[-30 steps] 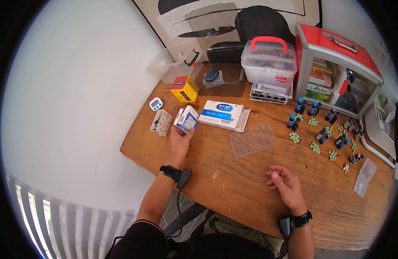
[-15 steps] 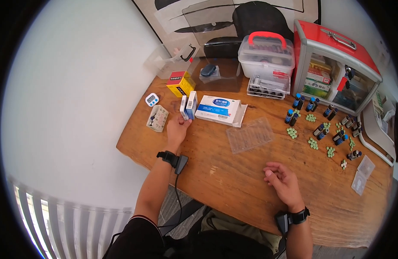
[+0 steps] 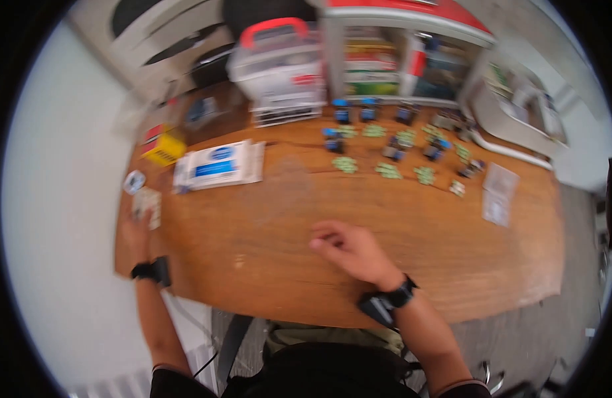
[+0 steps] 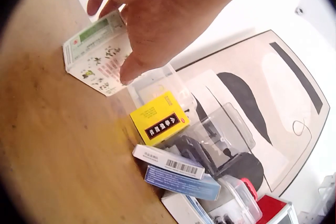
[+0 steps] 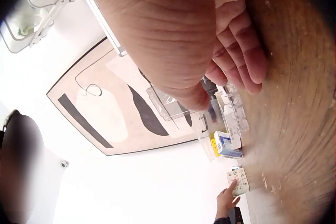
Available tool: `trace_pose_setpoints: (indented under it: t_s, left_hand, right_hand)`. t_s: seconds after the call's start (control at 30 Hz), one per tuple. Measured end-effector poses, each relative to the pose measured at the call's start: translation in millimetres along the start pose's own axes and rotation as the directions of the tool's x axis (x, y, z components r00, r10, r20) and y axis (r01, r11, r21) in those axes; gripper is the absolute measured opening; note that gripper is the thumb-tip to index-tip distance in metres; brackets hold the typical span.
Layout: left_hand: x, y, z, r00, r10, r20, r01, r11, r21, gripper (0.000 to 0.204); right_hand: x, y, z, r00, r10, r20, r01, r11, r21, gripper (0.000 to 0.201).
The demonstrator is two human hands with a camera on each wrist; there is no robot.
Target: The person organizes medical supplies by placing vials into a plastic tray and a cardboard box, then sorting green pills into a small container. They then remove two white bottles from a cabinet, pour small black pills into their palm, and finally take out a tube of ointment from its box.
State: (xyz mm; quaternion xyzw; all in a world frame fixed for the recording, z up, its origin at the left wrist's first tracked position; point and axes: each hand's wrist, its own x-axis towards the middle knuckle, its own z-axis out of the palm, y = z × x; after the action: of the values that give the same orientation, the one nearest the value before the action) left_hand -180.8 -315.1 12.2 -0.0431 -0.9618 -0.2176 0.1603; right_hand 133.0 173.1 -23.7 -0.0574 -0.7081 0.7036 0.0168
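At the table's left end my left hand (image 3: 137, 229) grips a small white carton with a plant print (image 4: 102, 71). In the left wrist view the thumb lies on its printed face, the other fingers round the far side. Beside it stand a round white timer (image 3: 134, 182) and a yellow box (image 4: 160, 119). Two slim boxes, one white (image 4: 168, 161) and one blue (image 4: 184, 183), stand by a larger white-and-blue carton (image 3: 219, 167). My right hand (image 3: 355, 252) rests near the table's front, fingers loosely curled, holding nothing.
A clear plastic tray (image 3: 279, 192) lies mid-table. Farther right are small blue-capped bottles (image 3: 342, 113) among piles of green tablets (image 3: 344, 164), and an opened clear case (image 3: 499, 194). Behind stand a red-handled box (image 3: 276, 66) and a red-topped cabinet (image 3: 412, 20).
My left hand has let go of the slim boxes, leaving them standing by the large carton, and moved left onto the plant-print carton. The head view has swung right; my right hand stays relaxed.
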Motion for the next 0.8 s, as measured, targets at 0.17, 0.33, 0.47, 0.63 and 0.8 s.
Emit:
trace_pose_setpoints:
  t_s: [0.17, 0.33, 0.47, 0.63, 0.8]
  left_hand:
    - [-23.8, 4.1, -4.6, 0.996, -0.079, -0.031, 0.076, 0.993, -0.087, 0.046]
    - [-74.1, 69.5, -40.9, 0.998, -0.052, 0.038, 0.057, 0.99, -0.132, 0.038]
    - [-139.4, 136.6, -36.2, 0.997, 0.023, 0.075, 0.007, 0.928, -0.372, 0.038]
    - [-194.3, 247.5, 5.2, 0.899, 0.157, 0.409, 0.065, 0.875, -0.479, 0.047]
    - [-196.1, 334.3, 37.0, 0.738, 0.543, 0.402, -0.266, 0.78, -0.567, 0.044]
  right_hand:
    - [-2.2, -6.5, -3.0, 0.999, -0.003, -0.039, 0.0, 0.998, -0.059, 0.041]
    - [-1.1, -3.3, -3.5, 0.998, -0.023, -0.056, 0.02, 0.998, -0.054, 0.039]
    - [-0.6, -2.9, -2.0, 0.996, -0.064, -0.057, 0.062, 0.998, -0.027, 0.038]
    - [-1.1, -6.3, 0.3, 0.995, 0.088, -0.04, -0.078, 0.975, 0.208, 0.034]
    - [0.6, -11.1, -11.2, 0.872, -0.032, -0.489, 0.099, 0.989, 0.113, 0.035]
